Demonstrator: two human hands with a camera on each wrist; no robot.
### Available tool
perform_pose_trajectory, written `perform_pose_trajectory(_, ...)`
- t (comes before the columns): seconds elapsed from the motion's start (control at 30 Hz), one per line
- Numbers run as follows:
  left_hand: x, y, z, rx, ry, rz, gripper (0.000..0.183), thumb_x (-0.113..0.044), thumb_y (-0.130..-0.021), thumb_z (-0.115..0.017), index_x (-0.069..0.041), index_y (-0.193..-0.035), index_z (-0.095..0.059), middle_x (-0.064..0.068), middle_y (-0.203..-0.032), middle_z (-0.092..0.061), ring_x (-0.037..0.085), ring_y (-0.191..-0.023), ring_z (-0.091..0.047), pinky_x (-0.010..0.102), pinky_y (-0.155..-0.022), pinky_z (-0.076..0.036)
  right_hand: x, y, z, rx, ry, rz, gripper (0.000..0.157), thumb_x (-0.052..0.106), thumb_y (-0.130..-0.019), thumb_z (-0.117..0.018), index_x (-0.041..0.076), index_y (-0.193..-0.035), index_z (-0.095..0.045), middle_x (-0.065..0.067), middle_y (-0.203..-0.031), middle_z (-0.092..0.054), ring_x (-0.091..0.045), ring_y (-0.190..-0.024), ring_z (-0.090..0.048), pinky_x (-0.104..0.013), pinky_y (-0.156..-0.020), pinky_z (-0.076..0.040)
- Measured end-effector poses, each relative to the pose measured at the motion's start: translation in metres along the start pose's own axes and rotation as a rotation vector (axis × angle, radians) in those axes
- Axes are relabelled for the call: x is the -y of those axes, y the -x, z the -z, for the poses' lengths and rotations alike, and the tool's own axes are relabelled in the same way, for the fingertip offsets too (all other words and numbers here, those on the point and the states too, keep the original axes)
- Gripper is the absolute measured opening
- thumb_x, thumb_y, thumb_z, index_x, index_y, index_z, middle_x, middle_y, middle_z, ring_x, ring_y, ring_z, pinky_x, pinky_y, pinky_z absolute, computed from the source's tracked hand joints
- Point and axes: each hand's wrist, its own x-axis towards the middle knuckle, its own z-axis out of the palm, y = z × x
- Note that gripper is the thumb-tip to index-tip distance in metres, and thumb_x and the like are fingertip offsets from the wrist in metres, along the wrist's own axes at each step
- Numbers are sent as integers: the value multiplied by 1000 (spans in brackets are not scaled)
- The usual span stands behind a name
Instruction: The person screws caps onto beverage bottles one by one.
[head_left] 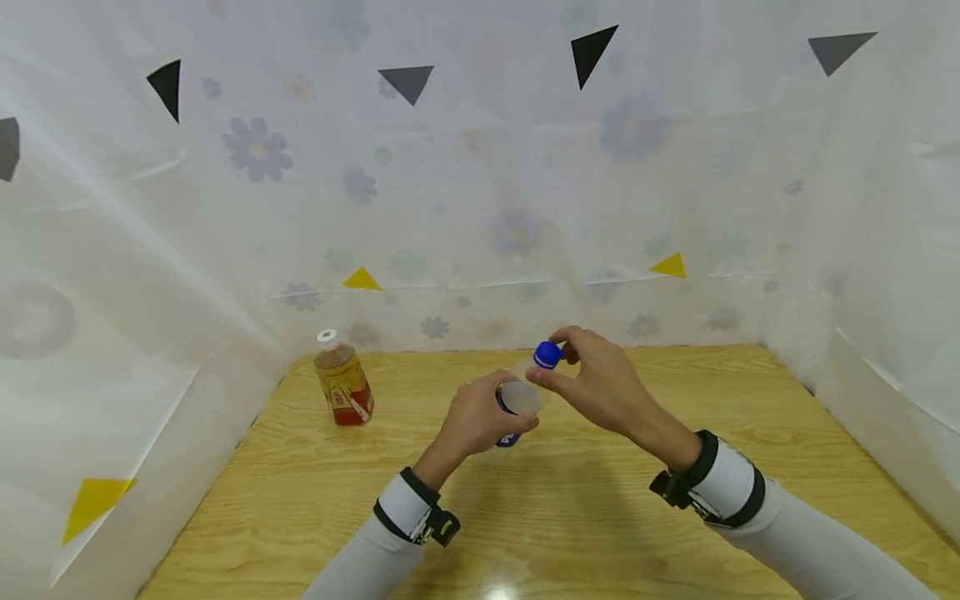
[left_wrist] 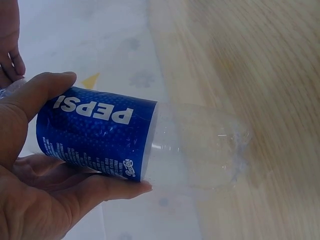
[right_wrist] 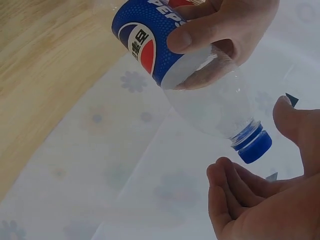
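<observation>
A clear plastic Pepsi bottle (head_left: 521, 398) with a blue label (left_wrist: 95, 131) is held tilted above the table. My left hand (head_left: 474, 414) grips it round the label, thumb on one side and fingers on the other. The blue cap (right_wrist: 255, 147) sits on the bottle's neck, and the clear body looks empty in the left wrist view. Around the cap, my right hand (head_left: 606, 382) has its thumb and fingers spread. In the right wrist view a gap shows between the cap and the fingertips (right_wrist: 223, 164).
On the left of the wooden table (head_left: 660, 492) stands a bottle of red-brown drink (head_left: 345, 385) with a white cap and yellow label. Flower-patterned sheeting (head_left: 480, 183) with black, grey and yellow triangles encloses the table's back and sides.
</observation>
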Motion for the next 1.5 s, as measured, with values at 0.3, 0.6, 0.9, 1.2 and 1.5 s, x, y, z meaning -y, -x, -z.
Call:
perform_pose_trajectory(0.3,0,-1,0,-13,-12,-10,59,-36,-79,-85,-8,-127,-65,13,-109,-73,26,-90,-71,35,-66,-58,3,0,6,35,6,134,53,-1,-94,-67,8,-144,-54,-15,-134,-64,-36,-117,-64,-54,-93,-53)
perform_pose_trajectory(0.6,2,0,0,-7,-15,-7,60,-37,-80,-85,-8,-128,-64,14,-110,-73,27,-91,-71,36,-66,-57,3,-2,1,21,2,131,43,-10,-94,-56,4,-135,-61,-18,-129,-67,-37,-119,-64,-52,-92,-55)
perform_pose_trajectory(0.9,3,0,-1,3,-17,-6,59,-37,-81,-84,-8,-129,-64,13,-111,-72,27,-92,-71,36,-68,-58,1,-2,0,13,-10,119,39,-7,-96,-58,3,-133,-62,-19,-128,-67,-37,-117,-66,-51,-92,-56)
perform_pose_trajectory(1.2,4,0,0,-2,-23,-13,59,-37,-80,-84,-8,-128,-64,13,-110,-72,27,-91,-71,35,-67,-58,-1,-1,-3,-23,-10,124,32,5,-97,-65,1,-129,-64,-17,-116,-71,-32,-104,-70,-51,-88,-57)
perform_pose_trajectory(1.5,3,0,0,1,-4,-9,59,-37,-81,-84,-9,-129,-64,12,-110,-72,25,-90,-70,35,-67,-57,-5,-1,-5,-78,-41,84,22,21,-95,-73,5,-108,-68,-6,-93,-70,-19,-83,-66,-32,-68,-51)
